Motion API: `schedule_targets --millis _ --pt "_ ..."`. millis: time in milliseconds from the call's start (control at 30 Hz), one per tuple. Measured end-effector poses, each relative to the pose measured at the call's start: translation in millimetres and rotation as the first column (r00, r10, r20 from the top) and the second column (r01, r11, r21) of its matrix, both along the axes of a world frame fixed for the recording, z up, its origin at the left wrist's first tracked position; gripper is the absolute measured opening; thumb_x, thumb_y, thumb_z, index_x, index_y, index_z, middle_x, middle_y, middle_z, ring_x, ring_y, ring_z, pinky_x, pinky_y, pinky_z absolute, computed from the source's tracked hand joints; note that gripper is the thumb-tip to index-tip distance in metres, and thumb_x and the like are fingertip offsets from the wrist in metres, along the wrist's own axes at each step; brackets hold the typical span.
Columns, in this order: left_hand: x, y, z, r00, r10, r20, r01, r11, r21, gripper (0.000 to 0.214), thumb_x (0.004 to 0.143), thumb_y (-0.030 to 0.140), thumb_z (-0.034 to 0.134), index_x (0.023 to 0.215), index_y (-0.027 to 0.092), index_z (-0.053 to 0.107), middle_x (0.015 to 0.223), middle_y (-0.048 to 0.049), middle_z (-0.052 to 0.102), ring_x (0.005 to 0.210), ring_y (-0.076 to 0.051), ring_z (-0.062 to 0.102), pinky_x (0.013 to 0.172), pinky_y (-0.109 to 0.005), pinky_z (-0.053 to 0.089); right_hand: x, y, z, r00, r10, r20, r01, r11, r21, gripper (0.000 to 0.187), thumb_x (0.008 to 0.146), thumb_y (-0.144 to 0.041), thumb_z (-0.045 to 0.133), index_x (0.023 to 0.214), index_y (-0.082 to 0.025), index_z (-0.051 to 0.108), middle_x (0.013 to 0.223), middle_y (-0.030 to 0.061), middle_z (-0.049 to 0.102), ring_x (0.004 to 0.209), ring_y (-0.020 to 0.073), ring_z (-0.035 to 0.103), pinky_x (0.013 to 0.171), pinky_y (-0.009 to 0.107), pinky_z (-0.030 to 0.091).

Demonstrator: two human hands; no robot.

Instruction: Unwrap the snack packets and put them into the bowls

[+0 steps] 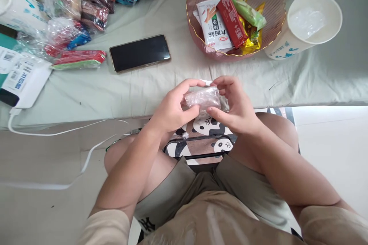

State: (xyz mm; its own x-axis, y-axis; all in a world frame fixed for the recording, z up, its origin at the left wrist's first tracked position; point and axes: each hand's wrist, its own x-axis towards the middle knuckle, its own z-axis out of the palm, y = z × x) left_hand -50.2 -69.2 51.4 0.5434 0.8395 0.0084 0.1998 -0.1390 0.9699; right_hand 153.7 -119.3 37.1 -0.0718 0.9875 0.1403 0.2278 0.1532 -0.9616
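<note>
Between both hands, just over the table's near edge, is a small piece of crumpled clear plastic wrap (203, 98). Whether anything lies inside it cannot be made out. My left hand (175, 105) grips its left end, thumb in front and fingers behind. On the right end, my right hand (236, 105) pinches it in the same way. A little white edge (207, 82) shows behind the wrap at the fingertips. Below the hands, a panda-printed surface (198, 147) sits between the knees, with a small clear scrap (185, 136) on it.
A pink glass bowl (190, 26) with several snack packets stands beyond the hands. Right of it, a paper cup (290, 44) holds clear plastic. A phone (140, 53) lies left of centre. Wrapped snacks (94, 4), a white power bank (34, 88) and its cable (83, 166) occupy the left.
</note>
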Motion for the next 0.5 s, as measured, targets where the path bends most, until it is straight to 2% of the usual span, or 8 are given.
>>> schedule_targets --millis 100,167,233,300,367,433,500 --pt "6.1 -1.5 -2.3 1.000 0.000 0.020 0.001 0.999 -0.043 0.049 0.079 0.015 0.064 0.128 0.023 0.062 0.083 0.0027 0.071 0.056 -0.010 0.059 0.052 -0.023 0.050 0.7 -1.2 2.9 0.999 0.011 0.035 -0.009 0.998 -0.062 0.035 0.091 -0.032 0.070 0.121 -0.025 0.056 0.100 0.0037 0.062 0.083 0.0170 0.060 0.077 0.035 0.051" --pt "11.4 -1.1 -3.0 0.999 0.048 0.021 -0.047 0.998 -0.048 0.043 0.082 0.018 0.067 0.124 0.023 0.061 0.074 0.0040 0.070 0.059 -0.012 0.065 0.056 -0.023 0.054 2.2 -2.0 5.2 0.995 -0.086 0.058 0.089 0.994 -0.064 0.027 0.094 -0.029 0.065 0.119 -0.026 0.055 0.088 0.0012 0.058 0.075 0.0164 0.058 0.072 0.034 0.050" --pt "16.2 0.7 -1.2 0.994 0.101 0.036 -0.098 0.993 -0.060 0.035 0.084 0.024 0.070 0.118 0.022 0.060 0.070 0.0037 0.072 0.063 -0.014 0.071 0.058 -0.023 0.056 8.7 -1.4 8.1 0.970 -0.236 0.054 0.237 0.972 -0.012 0.027 0.094 -0.026 0.064 0.119 -0.027 0.054 0.084 -0.0003 0.054 0.070 0.0158 0.054 0.067 0.033 0.048" --pt "19.8 2.7 3.9 0.990 0.126 0.057 -0.124 0.992 -0.035 0.024 0.086 0.029 0.070 0.107 0.021 0.062 0.068 0.0027 0.072 0.061 -0.014 0.071 0.054 -0.021 0.054 23.9 2.2 13.3 0.919 -0.395 0.023 0.391 0.916 0.089 0.026 0.094 -0.022 0.063 0.118 -0.028 0.054 0.083 -0.0008 0.052 0.066 0.0149 0.051 0.065 0.032 0.045" --pt "22.3 3.7 11.3 0.993 0.099 0.062 -0.102 0.994 0.049 0.008 0.088 0.027 0.067 0.091 0.020 0.064 0.064 0.0024 0.069 0.056 -0.012 0.067 0.049 -0.020 0.048 49.0 9.9 22.9 0.856 -0.517 -0.017 0.508 0.833 0.221 0.024 0.094 -0.019 0.062 0.116 -0.029 0.057 0.085 0.0003 0.053 0.068 0.0149 0.051 0.067 0.032 0.043" --pt "24.7 2.8 18.9 0.998 0.030 0.061 -0.040 0.987 0.155 0.009 0.089 0.021 0.064 0.080 0.019 0.064 0.061 0.0025 0.067 0.054 -0.010 0.063 0.049 -0.020 0.047 80.9 22.2 37.4 0.803 -0.596 -0.025 0.566 0.748 0.347 0.021 0.095 -0.016 0.061 0.112 -0.027 0.063 0.091 0.0032 0.057 0.078 0.0161 0.058 0.070 0.032 0.042" --pt "27.7 0.2 24.6 0.998 -0.033 0.053 0.020 0.971 0.238 0.013 0.089 0.016 0.063 0.076 0.019 0.065 0.061 0.0026 0.067 0.054 -0.010 0.062 0.050 -0.020 0.048 113.4 39.0 54.7 0.735 -0.673 0.083 0.581 0.688 0.435 0.020 0.094 -0.014 0.061 0.111 -0.023 0.070 0.108 0.0077 0.065 0.098 0.0202 0.065 0.076 0.033 0.043"
